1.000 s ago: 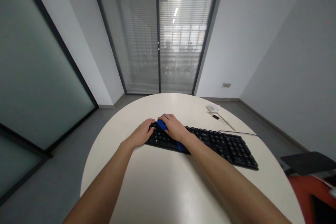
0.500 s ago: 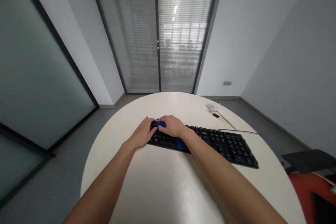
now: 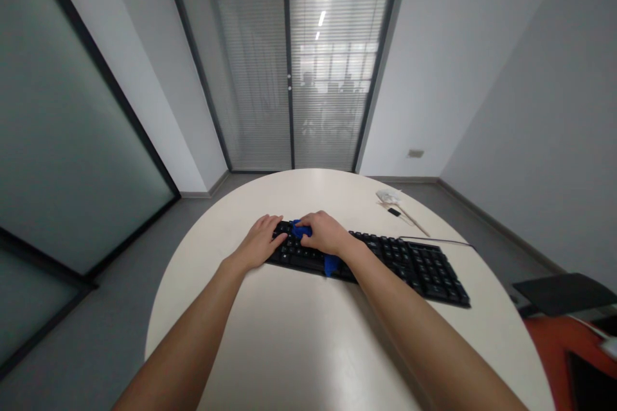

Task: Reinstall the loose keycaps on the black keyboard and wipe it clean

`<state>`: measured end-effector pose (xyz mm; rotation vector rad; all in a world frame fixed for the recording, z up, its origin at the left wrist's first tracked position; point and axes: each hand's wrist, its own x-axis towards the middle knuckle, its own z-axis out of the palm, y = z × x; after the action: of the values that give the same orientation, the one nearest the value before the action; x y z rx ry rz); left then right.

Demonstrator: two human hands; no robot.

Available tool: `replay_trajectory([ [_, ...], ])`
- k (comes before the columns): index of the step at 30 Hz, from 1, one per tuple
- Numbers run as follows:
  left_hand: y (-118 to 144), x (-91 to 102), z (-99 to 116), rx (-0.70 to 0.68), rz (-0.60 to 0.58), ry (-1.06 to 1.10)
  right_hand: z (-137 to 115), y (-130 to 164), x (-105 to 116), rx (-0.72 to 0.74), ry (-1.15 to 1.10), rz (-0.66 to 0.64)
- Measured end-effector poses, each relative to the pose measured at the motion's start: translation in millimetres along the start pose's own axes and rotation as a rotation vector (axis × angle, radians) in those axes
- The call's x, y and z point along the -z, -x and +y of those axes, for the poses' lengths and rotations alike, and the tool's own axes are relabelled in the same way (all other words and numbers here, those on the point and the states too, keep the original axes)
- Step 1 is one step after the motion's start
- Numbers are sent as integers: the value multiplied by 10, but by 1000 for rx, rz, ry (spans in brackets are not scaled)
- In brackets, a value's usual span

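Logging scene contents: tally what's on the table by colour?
Black: 2, keyboard and a small black bit
Blue: 1, cloth under the right hand
White: 1, wad
Total: 4

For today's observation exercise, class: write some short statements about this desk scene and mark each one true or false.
1. The right hand presses a blue cloth onto the black computer keyboard. True.
2. The left hand rests at the keyboard's left end. True.
3. The keyboard lies on a square wooden desk. False: it lies on a round, cream-white table.
4. The left hand holds the cloth. False: the cloth is under the right hand.
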<state>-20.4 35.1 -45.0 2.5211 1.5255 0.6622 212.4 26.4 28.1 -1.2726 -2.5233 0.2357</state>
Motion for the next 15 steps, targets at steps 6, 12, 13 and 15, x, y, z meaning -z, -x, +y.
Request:
replay_trajectory([
  [6, 4, 1, 1, 29, -25, 4, -22, 147, 59, 8, 15, 15],
  [12, 4, 32, 37, 25, -21, 12, -56, 328, 179, -34, 80, 0],
  [13, 4, 35, 43, 25, -16, 16, -41, 347, 202, -43, 87, -22],
  [15, 8, 38, 53, 26, -8, 25, -8, 377, 258, -64, 97, -75],
])
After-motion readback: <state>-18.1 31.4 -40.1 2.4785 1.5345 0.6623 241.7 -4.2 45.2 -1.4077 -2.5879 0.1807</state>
